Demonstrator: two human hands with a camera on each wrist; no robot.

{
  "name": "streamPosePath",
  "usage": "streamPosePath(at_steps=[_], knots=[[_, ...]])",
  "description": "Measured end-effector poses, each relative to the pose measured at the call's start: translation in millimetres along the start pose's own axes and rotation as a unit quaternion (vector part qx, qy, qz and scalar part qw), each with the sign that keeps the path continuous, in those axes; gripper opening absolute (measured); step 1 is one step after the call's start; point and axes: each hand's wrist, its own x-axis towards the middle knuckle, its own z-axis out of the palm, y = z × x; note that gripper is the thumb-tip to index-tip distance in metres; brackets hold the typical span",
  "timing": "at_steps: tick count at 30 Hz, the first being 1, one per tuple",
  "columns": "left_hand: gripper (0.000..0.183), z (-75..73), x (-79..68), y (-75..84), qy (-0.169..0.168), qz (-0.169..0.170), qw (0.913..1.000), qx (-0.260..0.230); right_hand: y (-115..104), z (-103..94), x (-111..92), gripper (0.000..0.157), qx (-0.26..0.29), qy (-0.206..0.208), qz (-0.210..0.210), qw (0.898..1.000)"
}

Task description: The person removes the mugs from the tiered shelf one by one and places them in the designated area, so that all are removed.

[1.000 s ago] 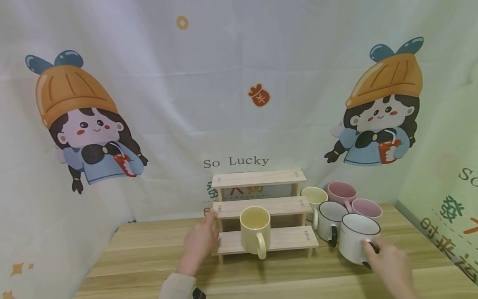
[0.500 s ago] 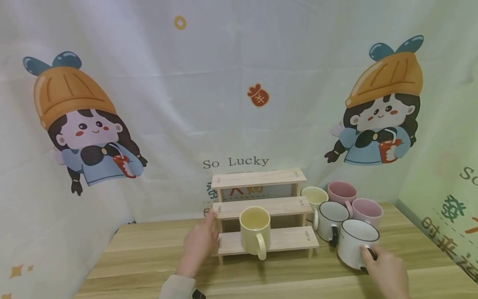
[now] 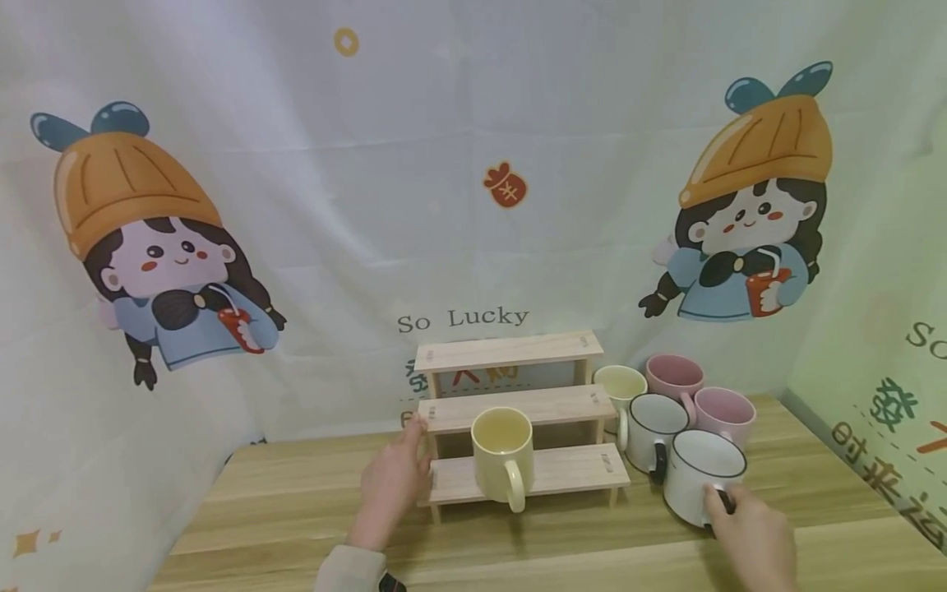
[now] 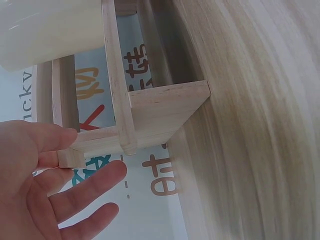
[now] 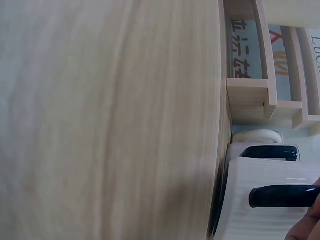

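Observation:
At the right in the head view, my right hand (image 3: 753, 534) grips the black handle of a white mug (image 3: 699, 481) with a dark rim. In the right wrist view that handle (image 5: 280, 196) meets my fingertips at the frame's edge. I cannot tell if this mug touches the table. My left hand (image 3: 392, 485) pinches the left end of the middle step of a three-tier wooden shelf (image 3: 510, 409); its other fingers reach out loosely in the left wrist view. A yellow mug (image 3: 503, 452) stands on the lowest step, handle forward.
Right of the shelf, several mugs stand close together: a pale yellow mug (image 3: 620, 382), another white mug (image 3: 654, 427) with a black handle, a dark pink mug (image 3: 675, 374) and a light pink mug (image 3: 725, 411). Behind the wooden table (image 3: 296, 510) hangs a printed cloth (image 3: 355, 205).
My right hand has brought the white mug a little to the left and nearer to me. My left hand stays at the shelf. The head view has shifted slightly.

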Motion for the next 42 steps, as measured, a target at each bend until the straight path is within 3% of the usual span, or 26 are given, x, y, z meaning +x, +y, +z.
streamPosePath(at_steps=[13, 26, 36, 42], knots=[[0.051, 1.2, -0.5, 0.2, 0.003, 0.006, 1.0000, -0.006, 1, 2.8, -3, 0.034, 0.000, -0.035, 0.005, 0.999], [0.051, 2.9, 1.6, -1.4, 0.007, 0.011, 0.9999, 0.002, -6, -19.4, 13, 0.052, -0.044, -0.154, -0.005, 0.987], [0.052, 4.8, -0.3, -0.6, -0.016, 0.005, 0.9998, -0.004, -10, -27.3, 15, 0.054, -0.093, -0.127, -0.039, 0.987], [0.051, 2.1, 0.6, -0.4, -0.016, -0.005, 0.9998, -0.009, -29, -33.7, 15, 0.050, -0.092, -0.111, -0.074, 0.987]])
